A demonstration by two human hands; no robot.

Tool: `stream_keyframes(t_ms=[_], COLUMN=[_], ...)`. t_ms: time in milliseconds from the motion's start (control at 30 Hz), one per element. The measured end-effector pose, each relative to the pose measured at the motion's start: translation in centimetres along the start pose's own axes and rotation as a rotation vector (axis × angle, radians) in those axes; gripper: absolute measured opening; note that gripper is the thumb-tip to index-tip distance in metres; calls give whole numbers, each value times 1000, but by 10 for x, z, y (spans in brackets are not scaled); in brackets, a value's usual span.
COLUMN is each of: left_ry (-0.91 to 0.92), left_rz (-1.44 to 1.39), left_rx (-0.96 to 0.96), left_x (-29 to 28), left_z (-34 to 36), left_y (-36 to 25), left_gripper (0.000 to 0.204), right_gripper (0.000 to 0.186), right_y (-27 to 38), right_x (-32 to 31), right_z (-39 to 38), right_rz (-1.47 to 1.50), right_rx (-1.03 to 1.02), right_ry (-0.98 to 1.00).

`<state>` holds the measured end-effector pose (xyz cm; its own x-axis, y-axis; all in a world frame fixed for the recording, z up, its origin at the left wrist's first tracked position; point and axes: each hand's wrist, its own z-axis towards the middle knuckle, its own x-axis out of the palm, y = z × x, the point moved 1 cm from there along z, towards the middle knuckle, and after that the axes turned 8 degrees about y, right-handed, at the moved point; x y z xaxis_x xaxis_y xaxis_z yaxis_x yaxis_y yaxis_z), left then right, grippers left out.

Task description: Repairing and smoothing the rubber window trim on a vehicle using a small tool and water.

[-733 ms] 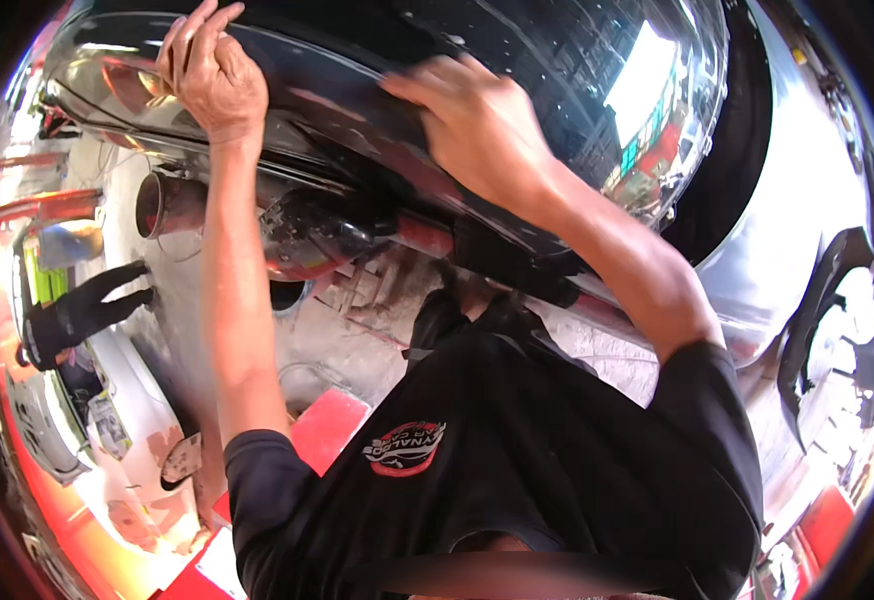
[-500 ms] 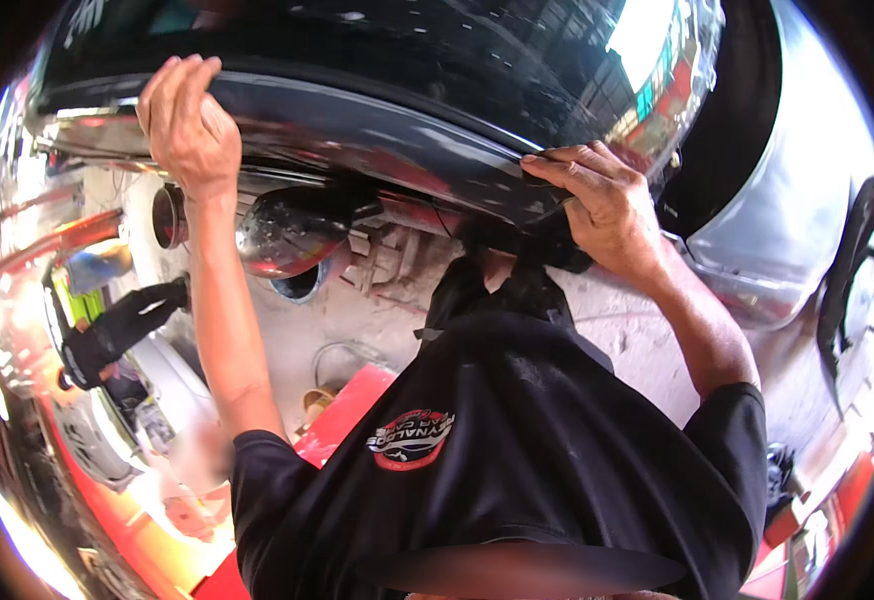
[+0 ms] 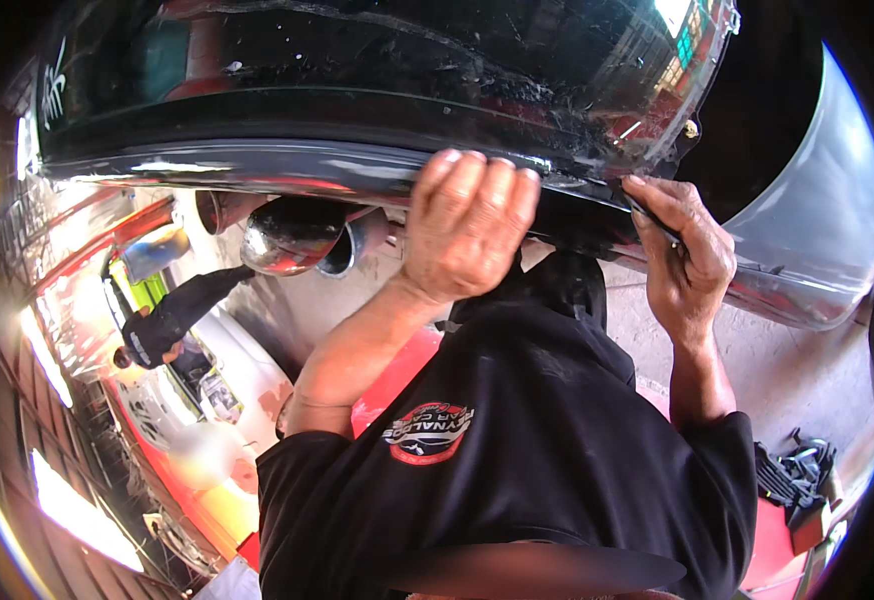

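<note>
A large dark glossy car window (image 3: pixel 357 70) spans the top of the view, dusty and spotted. Along its lower edge runs a long dark grey trim strip (image 3: pixel 257 165). My left hand (image 3: pixel 467 230) is curled over this trim right of its middle, fingers side by side and the tips on its upper face. Farther right, my right hand (image 3: pixel 687 235) pinches a thin black piece between thumb and fingers, at the trim's right end. Whether that piece is the trim's own end or something separate, I cannot tell.
Below the trim at left hangs a rounded glossy side mirror (image 3: pixel 292 235). A silver-grey car body panel (image 3: pixel 807 260) curves at right. Black parts (image 3: pixel 797 470) lie at lower right. Another person in dark clothes (image 3: pixel 187 315) bends over a car at left.
My left hand has moved right along the trim, from its left part to near my right hand. My right hand has shifted right and down, now pinching a thin black piece. The view has shifted.
</note>
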<state>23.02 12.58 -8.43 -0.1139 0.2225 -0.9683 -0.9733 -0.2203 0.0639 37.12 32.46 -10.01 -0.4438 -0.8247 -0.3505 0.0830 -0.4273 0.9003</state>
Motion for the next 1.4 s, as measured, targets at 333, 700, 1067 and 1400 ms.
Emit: stream_keyframes(t_ms=[333, 700, 1067, 1400], left_ry=[48, -156, -438, -505], left_rz=[95, 403, 376, 336], left_rx=[33, -183, -88, -68], left_x=[-28, -107, -75, -69], left_z=[-15, -52, -58, -60], left_y=[43, 195, 215, 216], left_gripper=[29, 26, 37, 38], right_gripper=[40, 43, 52, 56], right_y=[-4, 16, 26, 46], right_x=[19, 65, 101, 123], right_z=[15, 29, 51, 60], right_rz=[150, -128, -252, -318], right_rx=[-105, -316, -523, -536], right_ry=[79, 149, 231, 243])
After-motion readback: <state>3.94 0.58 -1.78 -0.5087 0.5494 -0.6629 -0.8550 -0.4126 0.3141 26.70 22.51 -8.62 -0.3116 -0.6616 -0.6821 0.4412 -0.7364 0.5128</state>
